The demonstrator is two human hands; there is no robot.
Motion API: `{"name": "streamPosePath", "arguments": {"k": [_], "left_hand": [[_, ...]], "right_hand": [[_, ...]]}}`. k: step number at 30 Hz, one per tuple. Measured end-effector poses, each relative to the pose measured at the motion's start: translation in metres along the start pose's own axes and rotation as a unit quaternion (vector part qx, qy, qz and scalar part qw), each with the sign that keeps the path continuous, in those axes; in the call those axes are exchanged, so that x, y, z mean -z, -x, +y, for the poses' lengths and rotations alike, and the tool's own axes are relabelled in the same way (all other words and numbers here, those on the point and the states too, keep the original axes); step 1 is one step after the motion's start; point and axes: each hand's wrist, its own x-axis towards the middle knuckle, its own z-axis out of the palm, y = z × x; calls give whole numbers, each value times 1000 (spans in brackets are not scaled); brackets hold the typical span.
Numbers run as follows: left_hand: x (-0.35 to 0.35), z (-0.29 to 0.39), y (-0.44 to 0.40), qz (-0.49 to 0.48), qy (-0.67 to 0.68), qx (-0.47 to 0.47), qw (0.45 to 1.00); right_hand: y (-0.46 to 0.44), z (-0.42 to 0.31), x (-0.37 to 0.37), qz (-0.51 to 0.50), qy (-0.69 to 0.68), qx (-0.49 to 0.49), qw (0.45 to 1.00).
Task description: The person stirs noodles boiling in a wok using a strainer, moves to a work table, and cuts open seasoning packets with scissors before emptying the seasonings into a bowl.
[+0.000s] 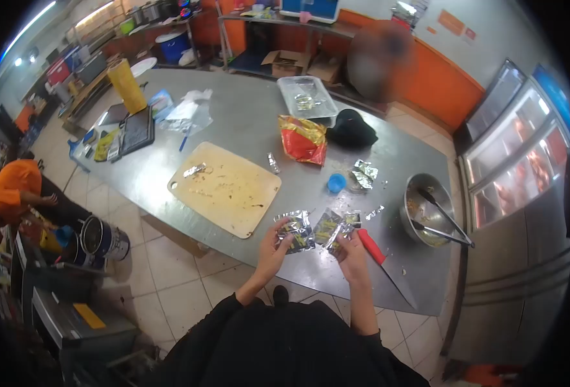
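Observation:
Near the table's front edge, my left hand (271, 250) is closed on a silver foil packet (300, 227) with dark and yellowish print. Just to the right, my right hand (354, 255) pinches a similar foil sachet (328, 230), which overlaps other foil pieces. Beside that hand lies a knife (388, 271) with a red handle, its blade pointing toward the front right. A stained cutting board (223, 187) sits to the left of both hands. Beyond them are a blue cap (336, 183) and crumpled foil (364, 173).
A steel bowl (410, 209) with tongs stands at the right. Farther back are a red and gold bag (303, 143), a black cloth-like item (352, 129) and a clear plastic tray (320, 97). A person in orange (15, 187) bends at far left; another, blurred, is at the back.

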Motion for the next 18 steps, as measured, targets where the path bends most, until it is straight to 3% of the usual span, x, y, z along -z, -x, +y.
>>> {"name": "streamPosePath", "arguments": {"k": [3,5,7,9,15,18], "left_hand": [[-8,18,-1,-14,29,-28,999],[-2,19,1,-65,47,-20,997],[4,23,4,-109,67,27,991],[10,31,6,-128,70,10,989],[36,35,25,-169,41,-15,985],[54,18,37,-177,17,-32,984]], "right_hand": [[20,4,-13,13,-10,30,999],[32,11,-31,58,67,94,992],[40,20,-48,88,79,137,984],[42,36,-55,91,227,227,943],[61,75,-106,205,250,264,909],[70,95,-120,306,413,295,806]]}}
